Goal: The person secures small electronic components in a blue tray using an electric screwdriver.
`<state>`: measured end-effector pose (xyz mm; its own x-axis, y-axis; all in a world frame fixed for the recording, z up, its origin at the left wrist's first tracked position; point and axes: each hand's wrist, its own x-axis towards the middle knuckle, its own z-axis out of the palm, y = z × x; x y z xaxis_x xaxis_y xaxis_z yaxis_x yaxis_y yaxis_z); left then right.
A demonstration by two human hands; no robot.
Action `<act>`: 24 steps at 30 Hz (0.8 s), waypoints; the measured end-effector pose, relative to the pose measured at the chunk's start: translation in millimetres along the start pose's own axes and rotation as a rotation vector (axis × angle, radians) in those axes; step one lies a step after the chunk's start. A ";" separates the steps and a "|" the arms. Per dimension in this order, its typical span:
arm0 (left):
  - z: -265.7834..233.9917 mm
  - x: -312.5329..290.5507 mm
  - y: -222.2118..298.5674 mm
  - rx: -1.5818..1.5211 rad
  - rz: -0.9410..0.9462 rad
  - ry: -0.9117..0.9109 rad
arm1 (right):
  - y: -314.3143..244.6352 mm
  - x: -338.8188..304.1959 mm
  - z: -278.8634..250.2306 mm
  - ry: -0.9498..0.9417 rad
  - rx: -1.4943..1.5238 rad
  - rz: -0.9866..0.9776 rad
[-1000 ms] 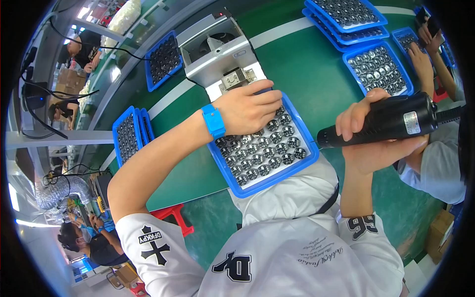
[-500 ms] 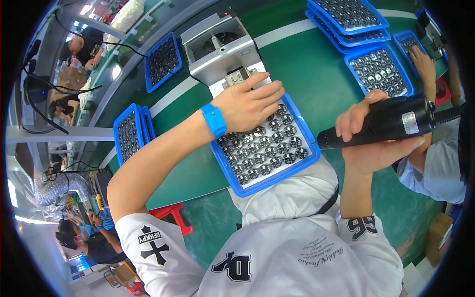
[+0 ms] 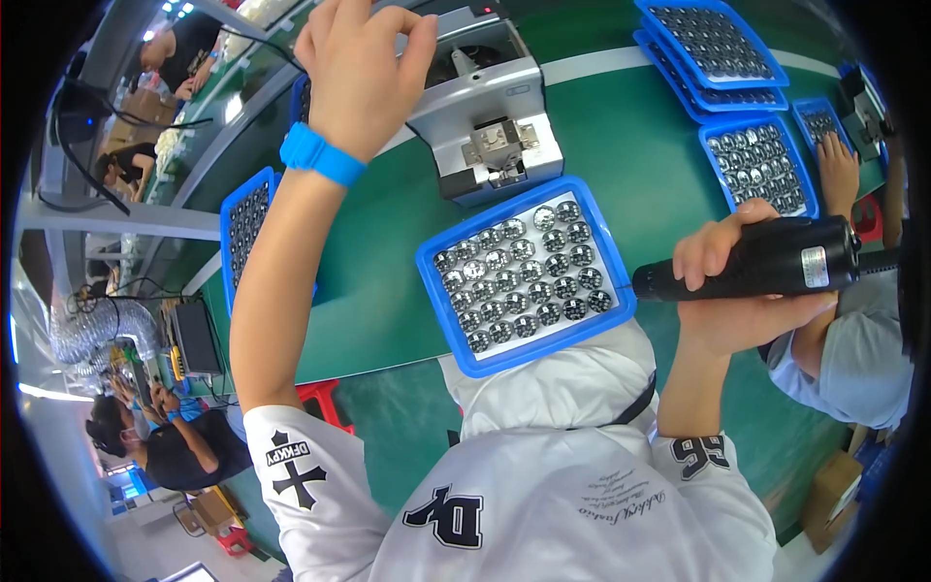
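A blue tray [image 3: 448, 283] full of small round metal parts lies on the green bench right in front of me. Behind it stands a grey metal fixture [image 3: 490, 116] with a small clamp on top. My left hand [image 3: 361, 60], with a blue wristband, is raised high above the bench at the fixture's left, its fingers curled; whether it holds a part I cannot tell. My right hand [image 3: 737, 286] grips a black electric screwdriver [image 3: 766, 260] lying level, its tip at the tray's right edge.
More blue trays of parts sit at the back right [image 3: 716, 44], the right [image 3: 762, 167] and the left [image 3: 244, 228]. A co-worker's hand [image 3: 839, 170] rests near the right tray. Other people work at the far left.
My left hand has lifted off the tray of parts and moved up and to the left, past the fixture. The right hand with the screwdriver has stayed about where it was.
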<state>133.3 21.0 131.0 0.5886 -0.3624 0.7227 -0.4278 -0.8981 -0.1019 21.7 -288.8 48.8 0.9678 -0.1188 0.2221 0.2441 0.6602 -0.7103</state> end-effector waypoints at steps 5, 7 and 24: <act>-3.2 -13.6 -1.3 -0.041 -0.283 -0.213 | 1.1 0.2 -2.4 -0.059 0.018 0.000; -5.8 -23.3 2.7 -0.024 -0.223 -0.059 | -1.9 0.8 -4.7 -0.069 0.020 -0.014; 30.7 -102.6 120.8 -0.306 -0.250 -0.608 | -3.0 -0.3 -21.4 -0.108 0.015 -0.013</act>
<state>42.3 -58.0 23.6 0.9331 -0.3099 0.1824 -0.3512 -0.8943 0.2773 21.9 -306.6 36.6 0.9520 -0.0477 0.3022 0.2548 0.6704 -0.6968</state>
